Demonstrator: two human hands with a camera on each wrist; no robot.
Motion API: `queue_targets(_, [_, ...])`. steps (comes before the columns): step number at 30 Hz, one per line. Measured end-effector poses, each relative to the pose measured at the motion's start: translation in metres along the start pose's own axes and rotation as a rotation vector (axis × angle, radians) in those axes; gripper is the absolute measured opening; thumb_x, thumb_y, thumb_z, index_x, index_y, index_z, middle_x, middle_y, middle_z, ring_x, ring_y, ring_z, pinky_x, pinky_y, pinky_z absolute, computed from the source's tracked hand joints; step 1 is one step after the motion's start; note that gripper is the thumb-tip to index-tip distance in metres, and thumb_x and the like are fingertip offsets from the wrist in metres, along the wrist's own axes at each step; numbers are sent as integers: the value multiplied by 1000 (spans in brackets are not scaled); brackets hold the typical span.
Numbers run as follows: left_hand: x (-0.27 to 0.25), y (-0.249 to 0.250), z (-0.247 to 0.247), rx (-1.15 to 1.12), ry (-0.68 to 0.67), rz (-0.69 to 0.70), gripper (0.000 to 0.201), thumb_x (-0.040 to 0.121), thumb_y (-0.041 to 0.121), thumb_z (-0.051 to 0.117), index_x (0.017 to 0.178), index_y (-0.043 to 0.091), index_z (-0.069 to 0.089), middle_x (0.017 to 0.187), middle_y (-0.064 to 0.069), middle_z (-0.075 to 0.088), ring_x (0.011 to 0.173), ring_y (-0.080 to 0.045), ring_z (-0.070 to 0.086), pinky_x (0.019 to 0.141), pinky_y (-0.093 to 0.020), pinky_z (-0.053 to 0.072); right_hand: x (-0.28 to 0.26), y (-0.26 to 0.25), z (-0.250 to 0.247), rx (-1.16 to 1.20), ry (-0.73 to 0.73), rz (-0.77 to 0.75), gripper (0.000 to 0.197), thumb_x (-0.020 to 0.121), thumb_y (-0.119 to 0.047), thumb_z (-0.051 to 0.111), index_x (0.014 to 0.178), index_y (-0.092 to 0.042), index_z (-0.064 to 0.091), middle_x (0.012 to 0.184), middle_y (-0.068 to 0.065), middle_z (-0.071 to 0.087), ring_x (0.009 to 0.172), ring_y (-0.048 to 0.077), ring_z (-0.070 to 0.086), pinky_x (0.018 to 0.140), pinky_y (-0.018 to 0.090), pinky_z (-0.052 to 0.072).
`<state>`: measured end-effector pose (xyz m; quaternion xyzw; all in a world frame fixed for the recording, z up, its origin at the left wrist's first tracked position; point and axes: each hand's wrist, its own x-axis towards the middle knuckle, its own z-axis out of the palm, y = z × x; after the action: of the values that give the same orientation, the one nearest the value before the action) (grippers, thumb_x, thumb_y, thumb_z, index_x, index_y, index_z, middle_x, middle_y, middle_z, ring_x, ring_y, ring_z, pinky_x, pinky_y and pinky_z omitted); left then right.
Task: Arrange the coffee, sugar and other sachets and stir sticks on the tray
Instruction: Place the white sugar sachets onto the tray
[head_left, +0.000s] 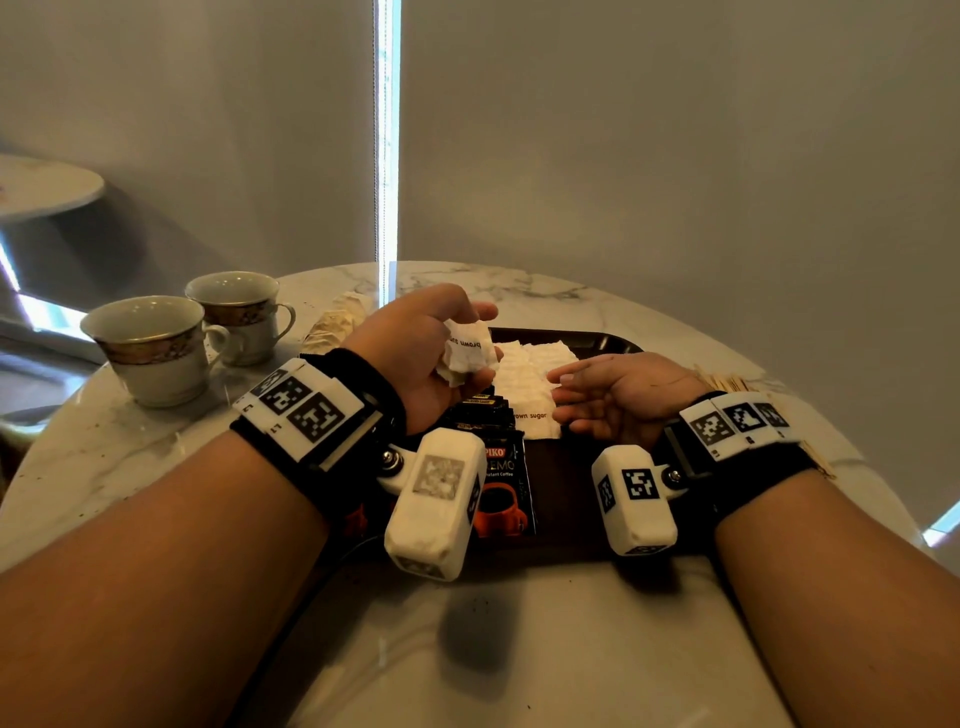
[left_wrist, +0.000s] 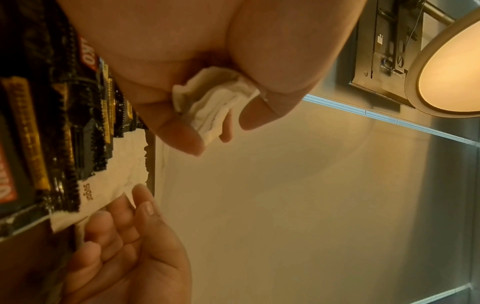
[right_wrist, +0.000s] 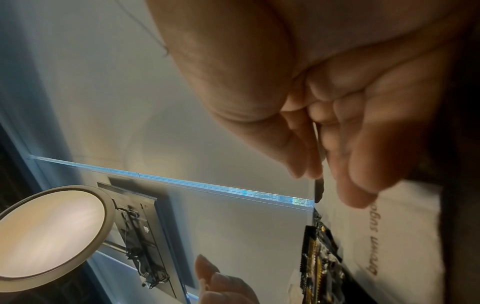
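My left hand (head_left: 441, 343) grips a bunch of white brown sugar sachets (head_left: 467, 351) above the dark tray (head_left: 566, 483); in the left wrist view the sachets' edges (left_wrist: 213, 107) stick out between thumb and fingers. A row of white brown sugar sachets (head_left: 535, 384) lies overlapped on the tray. Black coffee sachets (head_left: 501, 478) lie in a row to their left, also in the left wrist view (left_wrist: 64, 133). My right hand (head_left: 597, 397) rests with relaxed fingers at the right edge of the sugar row (right_wrist: 389, 236) and holds nothing.
Two gold-banded cups (head_left: 156, 348) (head_left: 244, 312) stand at the table's left. Beige sachets (head_left: 337, 322) lie behind my left hand. Wooden stir sticks (head_left: 737, 384) lie right of the tray. The marble table (head_left: 519, 649) extends toward me.
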<state>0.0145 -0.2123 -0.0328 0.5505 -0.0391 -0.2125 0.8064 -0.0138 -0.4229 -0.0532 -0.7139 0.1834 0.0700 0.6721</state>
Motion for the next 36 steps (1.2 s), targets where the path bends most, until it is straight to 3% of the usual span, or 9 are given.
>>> queue_targets(6, [-2, 0, 1, -48, -48, -61, 34, 90, 7, 41, 112, -1, 65, 111, -22, 56, 86, -31, 61, 55, -31, 55, -1, -2, -5, 92, 58, -105, 16, 97, -13, 57, 109, -6, 66, 89, 9, 68, 65, 16, 67, 52, 24, 55])
queue_targets(9, [-1, 0, 2, -27, -47, -81, 36, 92, 2, 39, 117, 2, 65, 128, -26, 54, 96, -36, 63, 54, -30, 57, -1, -5, -7, 147, 78, -156, 18, 95, -20, 61, 107, -7, 67, 86, 7, 69, 63, 15, 65, 50, 23, 53])
queue_targets(13, [-1, -2, 2, 40, -68, -67, 29, 96, -4, 48, 116, 8, 66, 124, -22, 57, 106, -39, 66, 62, -38, 63, -6, -10, -2, 199, 24, -214, 17, 95, -24, 61, 103, -11, 68, 82, 3, 69, 62, 14, 62, 51, 22, 50])
queue_targets(16, [-1, -1, 0, 54, -130, -52, 23, 95, 3, 58, 116, 9, 65, 109, -15, 68, 90, -29, 71, 67, -40, 63, -15, -14, 5, 216, -73, -239, 18, 93, -27, 61, 101, -12, 68, 81, 2, 68, 62, 14, 62, 52, 23, 48])
queue_targets(20, [1, -2, -1, 80, -117, 5, 26, 81, 14, 74, 104, 10, 63, 90, -10, 69, 62, -17, 67, 52, -29, 56, -26, -16, 17, 171, -236, -281, 37, 81, -32, 66, 109, -8, 63, 84, 5, 65, 64, 16, 60, 54, 24, 46])
queue_targets(24, [3, -4, -1, 119, -117, 59, 32, 72, 22, 78, 95, 10, 57, 74, -9, 64, 42, -12, 53, 40, -22, 42, -26, -13, 26, 140, -269, -310, 36, 78, -26, 73, 106, -6, 62, 83, 9, 66, 63, 18, 61, 51, 26, 48])
queue_targets(29, [5, -4, -1, 115, -91, 56, 22, 86, 18, 74, 91, 13, 54, 74, -9, 65, 47, -14, 52, 40, -21, 38, -25, -11, 32, 103, -204, -325, 24, 70, -16, 71, 90, -8, 60, 76, 8, 66, 59, 19, 60, 47, 25, 46])
queue_targets(32, [6, -4, -2, 137, -98, 40, 21, 87, 21, 73, 93, 14, 54, 77, -10, 66, 52, -15, 51, 44, -22, 33, -24, -10, 32, 127, -176, -332, 25, 70, -16, 71, 89, -7, 58, 76, 9, 67, 58, 19, 61, 46, 25, 46])
queue_targets(36, [6, -4, -2, 125, -81, 5, 22, 91, 24, 70, 105, 10, 63, 89, -8, 67, 52, -12, 52, 46, -21, 31, -24, -11, 29, 185, -138, -344, 19, 71, -15, 68, 85, -9, 56, 77, 10, 69, 61, 21, 65, 48, 26, 45])
